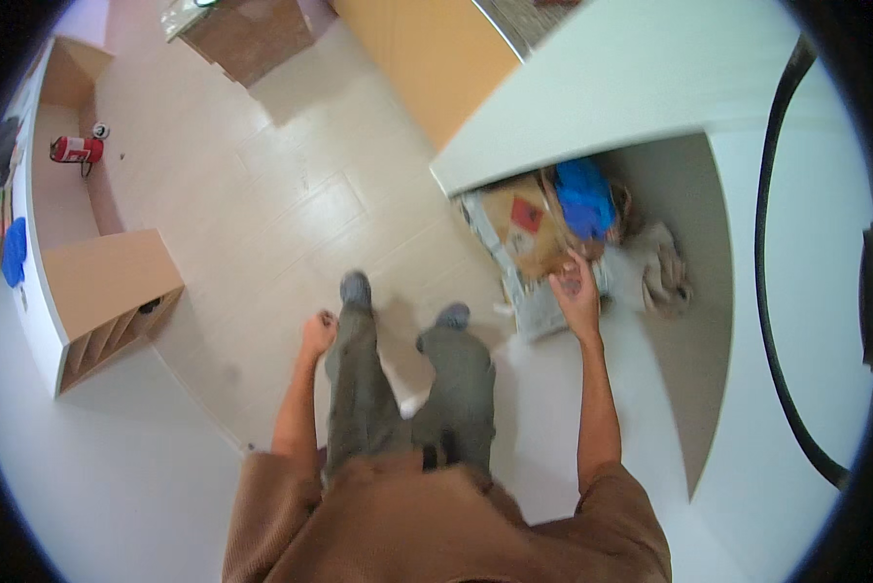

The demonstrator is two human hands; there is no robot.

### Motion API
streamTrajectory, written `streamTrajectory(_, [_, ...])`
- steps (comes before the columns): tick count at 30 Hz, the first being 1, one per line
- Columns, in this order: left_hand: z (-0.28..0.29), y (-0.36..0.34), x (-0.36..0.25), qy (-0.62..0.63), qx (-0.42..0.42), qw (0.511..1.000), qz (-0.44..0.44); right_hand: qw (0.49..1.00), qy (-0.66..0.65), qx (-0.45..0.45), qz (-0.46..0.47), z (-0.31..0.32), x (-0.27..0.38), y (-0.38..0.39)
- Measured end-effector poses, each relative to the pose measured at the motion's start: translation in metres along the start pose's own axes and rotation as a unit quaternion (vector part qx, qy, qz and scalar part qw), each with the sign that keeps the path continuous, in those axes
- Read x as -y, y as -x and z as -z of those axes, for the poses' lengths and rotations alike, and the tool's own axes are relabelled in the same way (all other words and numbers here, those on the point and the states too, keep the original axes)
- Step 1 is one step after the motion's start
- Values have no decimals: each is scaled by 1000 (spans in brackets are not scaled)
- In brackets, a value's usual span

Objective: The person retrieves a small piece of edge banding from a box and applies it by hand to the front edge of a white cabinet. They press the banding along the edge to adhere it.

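Note:
My right hand (578, 299) reaches to the opening of a white cabinet. Its fingers are apart and slightly bent, over the near edge of a brown paper sack (519, 223) with red and white patches. Whether the fingertips touch the sack cannot be told. Behind them lies a bright blue plastic bag (584, 199). Beside it sits a crumpled beige cloth or bag (666, 272), and below it a pale package (539, 313). By my left leg hangs my left hand (319, 333), fingers curled in; a small dark spot shows at them, too small to name.
A white cabinet panel (592, 107) slopes above the opening, and a black cable (765, 253) hangs at the right. Across the tiled floor (300, 194) stand a red fire extinguisher (77, 149), a slotted wooden shelf (121, 335) and a brown box (247, 39).

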State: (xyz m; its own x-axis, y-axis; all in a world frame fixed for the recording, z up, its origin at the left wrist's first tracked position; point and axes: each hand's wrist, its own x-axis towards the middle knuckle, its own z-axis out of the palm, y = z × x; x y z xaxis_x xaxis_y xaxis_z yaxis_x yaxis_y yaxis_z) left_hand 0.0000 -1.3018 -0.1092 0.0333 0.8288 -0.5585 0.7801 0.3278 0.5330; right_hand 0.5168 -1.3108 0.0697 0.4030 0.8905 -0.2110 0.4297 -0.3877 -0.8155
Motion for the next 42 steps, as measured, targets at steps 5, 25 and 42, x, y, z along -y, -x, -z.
streamTrajectory(5, [-40, 46, -49, 119, 31, 991, 49, 976, 184, 101, -60, 1, -146, -94])
streamTrajectory(25, [184, -131, 124, 25, 60, 951, 304, 967, 36, 240, -77, -228, 112, -176])
streamTrajectory(42, [699, -650, -604, 180, -262, 862, -395, 959, 111, 129, -225, -255, 176, -348])
